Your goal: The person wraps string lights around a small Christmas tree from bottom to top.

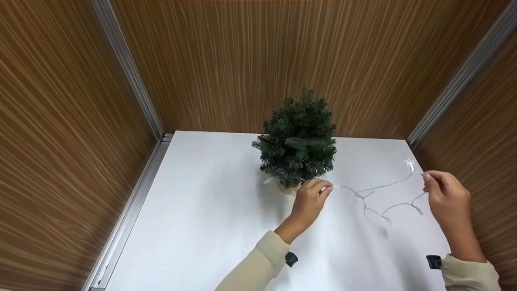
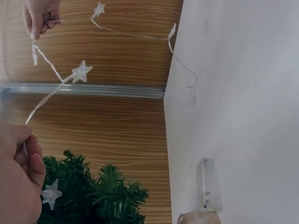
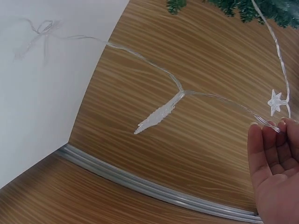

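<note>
A small artificial Christmas tree stands upright on a pale wrapped base. Just in front of its lower right side, my left hand pinches the thin clear wire of a string of star lights between thumb and fingertips. Off to the right, my right hand pinches another stretch of that wire. Between the hands the string sags in loose branches. One star hangs between the two hands in the left wrist view, and another star lies against the green branches. A star light dangles edge-on in the right wrist view.
Under everything is a white tabletop. Wood-grain panels enclose it at the back and sides, with metal rails along the corners. A clear plastic box lies beside the tree's base in the left wrist view.
</note>
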`<state>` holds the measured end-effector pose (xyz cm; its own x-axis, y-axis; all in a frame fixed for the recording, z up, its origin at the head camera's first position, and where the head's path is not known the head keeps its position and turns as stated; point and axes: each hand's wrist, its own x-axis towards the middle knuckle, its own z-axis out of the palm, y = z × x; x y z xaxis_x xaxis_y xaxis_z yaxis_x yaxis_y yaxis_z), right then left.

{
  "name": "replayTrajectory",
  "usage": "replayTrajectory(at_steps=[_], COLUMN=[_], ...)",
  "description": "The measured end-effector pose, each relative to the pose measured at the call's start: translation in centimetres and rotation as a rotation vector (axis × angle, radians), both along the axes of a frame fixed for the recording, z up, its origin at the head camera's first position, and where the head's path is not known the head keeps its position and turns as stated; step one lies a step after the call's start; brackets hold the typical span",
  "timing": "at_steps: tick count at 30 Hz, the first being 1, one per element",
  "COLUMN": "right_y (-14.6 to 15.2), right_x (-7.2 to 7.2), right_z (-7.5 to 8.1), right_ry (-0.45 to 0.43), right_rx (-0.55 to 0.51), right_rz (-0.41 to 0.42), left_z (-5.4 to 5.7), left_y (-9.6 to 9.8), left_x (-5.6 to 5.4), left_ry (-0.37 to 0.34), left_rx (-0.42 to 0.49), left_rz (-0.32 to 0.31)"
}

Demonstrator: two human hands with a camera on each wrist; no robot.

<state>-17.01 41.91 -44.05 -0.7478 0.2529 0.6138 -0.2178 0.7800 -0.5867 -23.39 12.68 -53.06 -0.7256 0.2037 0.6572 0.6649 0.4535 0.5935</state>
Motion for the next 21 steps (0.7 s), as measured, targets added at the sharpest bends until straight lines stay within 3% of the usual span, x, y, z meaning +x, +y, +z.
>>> replayTrajectory(at_steps=[7, 16, 21], right_y=[-1.9, -3.2, -3.8], right_x=[0.9, 1.2, 1.2], right_z=[0.1, -0.2, -0.4], right_ry=[0.012, 0.027, 0.055], right_rx=[-0.019, -0.035, -0.048], right_rz=[0.005, 0.011, 0.032], left_z=[0.5, 0.2, 0.0], left_y=[0.4, 0.5, 0.3], left_x=[-0.3, 0.1, 0.3], left_ry=[-0.030, -0.055, -0.061], left_rx=[0.025, -0.041, -0.045], left_rz=[-0.024, -0.004, -0.040])
